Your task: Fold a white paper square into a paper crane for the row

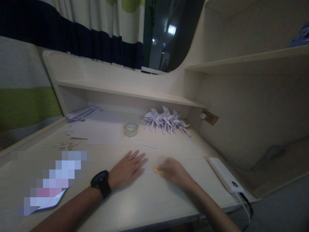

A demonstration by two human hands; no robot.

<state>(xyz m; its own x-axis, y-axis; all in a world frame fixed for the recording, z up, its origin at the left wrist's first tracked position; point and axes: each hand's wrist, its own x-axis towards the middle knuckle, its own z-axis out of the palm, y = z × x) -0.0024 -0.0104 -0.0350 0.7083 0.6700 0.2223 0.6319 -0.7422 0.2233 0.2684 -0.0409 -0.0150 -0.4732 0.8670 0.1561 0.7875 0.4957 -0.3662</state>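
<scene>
My left hand (127, 170), with a black watch on its wrist, lies flat on the pale desk, fingers stretched out and spread. Just to its right, my right hand (173, 170) is closed around a small yellow object (158, 169). Motion blur and the fingers hide its kind. Whether paper lies between the hands on the pale surface, I cannot tell. A thin white paper strip (146, 145) rests beyond my hands. Farther back stand a roll of clear tape (130, 129) and a cluster of white paper pinwheels (166, 119) on paper sticks.
White paper sheets (103, 127) and rolled paper sticks (83, 113) lie at the back left, near small scattered bits (67, 146). A pixelated flat device (56, 183) is at the left. A white power bank (223, 174) with cables sits at the right, below a wall socket (210, 117).
</scene>
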